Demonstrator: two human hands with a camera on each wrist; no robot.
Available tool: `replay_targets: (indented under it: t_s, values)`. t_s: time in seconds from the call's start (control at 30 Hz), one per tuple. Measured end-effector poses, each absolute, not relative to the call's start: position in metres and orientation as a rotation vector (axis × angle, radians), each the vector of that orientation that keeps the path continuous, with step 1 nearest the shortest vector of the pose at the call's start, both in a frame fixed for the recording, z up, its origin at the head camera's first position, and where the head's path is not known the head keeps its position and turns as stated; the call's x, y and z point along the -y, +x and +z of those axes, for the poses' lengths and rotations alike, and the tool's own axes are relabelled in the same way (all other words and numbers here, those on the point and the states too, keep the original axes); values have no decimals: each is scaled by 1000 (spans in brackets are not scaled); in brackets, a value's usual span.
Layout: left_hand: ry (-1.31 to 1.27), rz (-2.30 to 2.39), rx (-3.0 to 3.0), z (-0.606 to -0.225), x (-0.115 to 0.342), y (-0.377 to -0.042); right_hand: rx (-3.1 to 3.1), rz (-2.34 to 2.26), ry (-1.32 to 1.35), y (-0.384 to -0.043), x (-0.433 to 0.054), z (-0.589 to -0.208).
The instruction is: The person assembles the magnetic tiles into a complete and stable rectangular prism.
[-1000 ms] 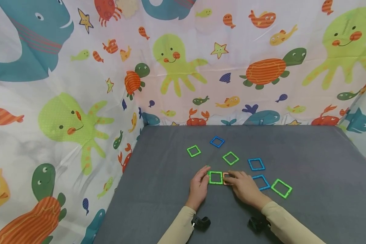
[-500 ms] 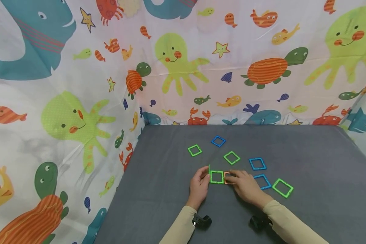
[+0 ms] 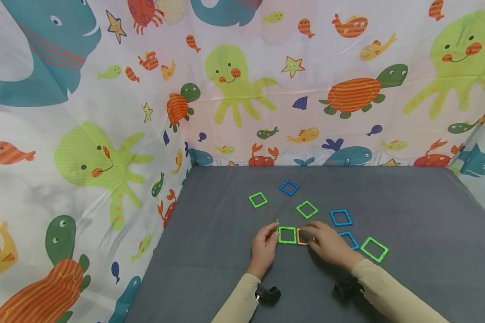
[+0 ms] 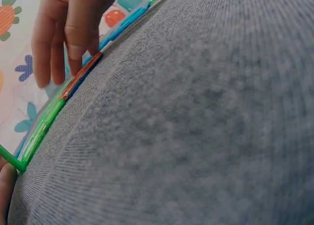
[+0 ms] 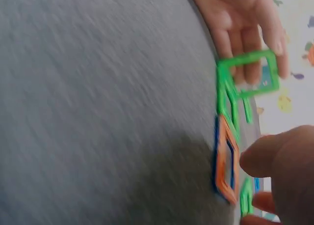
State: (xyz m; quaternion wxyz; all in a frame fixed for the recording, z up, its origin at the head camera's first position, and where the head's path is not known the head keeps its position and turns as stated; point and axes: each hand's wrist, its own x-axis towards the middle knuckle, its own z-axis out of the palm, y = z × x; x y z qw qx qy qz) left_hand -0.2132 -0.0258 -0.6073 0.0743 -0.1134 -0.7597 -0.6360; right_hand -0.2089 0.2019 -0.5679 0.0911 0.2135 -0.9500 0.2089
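Observation:
My left hand [image 3: 264, 249] grips a green square frame tile [image 5: 248, 58], which stands upright, its top leaning in the right wrist view. Its lower edge meets a flat green square tile [image 3: 288, 242] on the table. Right beside that flat tile lies an orange square tile [image 3: 298, 236]; a dark blue edge shows beneath it in both wrist views. Over the orange tile hovers my right hand [image 3: 331, 244], fingers relaxed and bent downward, partly covering it in the head view. A small gap separates thumb and tile in the right wrist view.
Loose square tiles lie on the grey table [image 3: 210, 251]: blue ones [image 3: 354, 239] [image 3: 343, 224] [image 3: 285, 191] and green ones [image 3: 379, 243] [image 3: 313, 214] [image 3: 261, 204]. A sea-animal printed cloth [image 3: 242, 148] closes off the back and left side.
My right hand has shifted slightly right and come off the orange tile, uncovering more of it. My left hand has hardly moved and still holds the upright green tile.

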Motion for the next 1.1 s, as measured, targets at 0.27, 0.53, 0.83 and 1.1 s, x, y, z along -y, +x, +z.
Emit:
replay_targets:
  t_s: [0.27,0.53,0.83,1.1]
  values:
    - [-324,-1882,2286,-609,28,-214,2913,469,163,-231,-236,-553]
    - [-318,-1865,2272,-609,27,-216,3111,460,53,-240,-251,-552]
    - [-293,-1897,2276,-607,25,-216,3095,449,23,-241,-252,-553]
    - [-276,-1911,2287,-608,25,-216,3058,471,77,-239,-251,-553]
